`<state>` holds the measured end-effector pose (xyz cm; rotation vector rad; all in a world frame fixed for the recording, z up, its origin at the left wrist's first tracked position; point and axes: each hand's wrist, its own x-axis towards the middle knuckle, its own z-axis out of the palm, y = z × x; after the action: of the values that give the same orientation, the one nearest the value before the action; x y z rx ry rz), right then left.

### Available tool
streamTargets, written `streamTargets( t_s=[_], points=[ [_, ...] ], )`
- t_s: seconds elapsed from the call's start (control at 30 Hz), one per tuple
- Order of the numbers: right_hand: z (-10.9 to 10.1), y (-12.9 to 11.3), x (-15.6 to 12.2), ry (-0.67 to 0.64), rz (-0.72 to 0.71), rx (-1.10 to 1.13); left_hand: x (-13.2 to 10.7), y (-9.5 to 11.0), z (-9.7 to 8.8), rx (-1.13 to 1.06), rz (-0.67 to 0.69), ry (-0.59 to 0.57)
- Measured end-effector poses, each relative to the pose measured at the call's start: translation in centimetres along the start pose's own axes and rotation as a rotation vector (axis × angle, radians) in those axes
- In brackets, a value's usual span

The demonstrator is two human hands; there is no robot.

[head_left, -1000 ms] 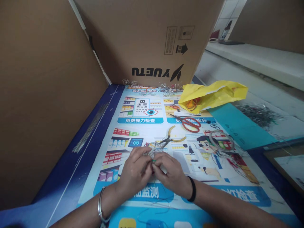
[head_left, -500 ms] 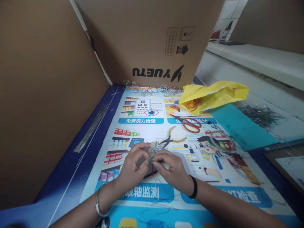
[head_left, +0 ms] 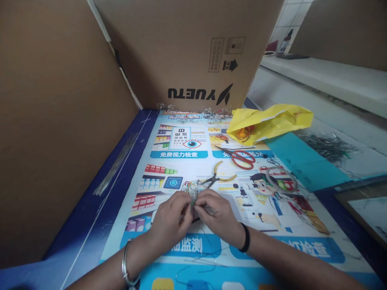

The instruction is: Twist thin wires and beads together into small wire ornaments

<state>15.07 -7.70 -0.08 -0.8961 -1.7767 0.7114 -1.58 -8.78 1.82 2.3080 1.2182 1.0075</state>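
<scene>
**Fingers [head_left: 185, 197] pinched tip to tip on a small green piece [head_left: 192, 203]**

In the head view, the green piece is held just below the centre of the frame, above the printed sheet [head_left: 184, 166] by which most of the desk [head_left: 90, 233] is covered. It is pinched from one side by the left hand [head_left: 171, 215], its fingers drawn in narrowly, and from the other by the right hand [head_left: 219, 217], closed as tightly; the exact contact is partly hidden by the fingertips. A tangle of fine wire [head_left: 193, 187] is seen just beyond them, and it cannot be told whether the two are joined.

Beside the tangle, yellow-handled pliers [head_left: 223, 177] are left spread. Farther toward the upper right, red-handled scissors [head_left: 244, 160] are laid near a yellow bag [head_left: 275, 120]. A pale ring [head_left: 279, 188] is placed right of centre. Straight wires [head_left: 117, 163] are bunched at the left, and loose strands [head_left: 199, 262] are scattered at the bottom.
</scene>
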Motion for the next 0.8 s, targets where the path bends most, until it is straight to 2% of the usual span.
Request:
streamTargets(
  t_s=[0.2, 0.43, 0.6, 0.8],
  points=[
    [0.1, -0.1, 0.1, -0.019, -0.044, -0.005, 0.0, -0.1, 0.1, -0.123, -0.24, 0.025],
    [0.1, -0.1, 0.0, -0.027, -0.041, -0.015, 0.5, 0.0, -0.3, -0.269, -0.359, -0.011],
    [0.1, 0.1, -0.1, -0.022, -0.029, -0.023, 1.4, 0.0, -1.2, -0.456, -0.315, -0.058],
    [0.1, 0.4, -0.1, -0.004, -0.02, -0.013, 2.2, 0.3, -2.2, -0.445, -0.242, -0.181]
  ],
)
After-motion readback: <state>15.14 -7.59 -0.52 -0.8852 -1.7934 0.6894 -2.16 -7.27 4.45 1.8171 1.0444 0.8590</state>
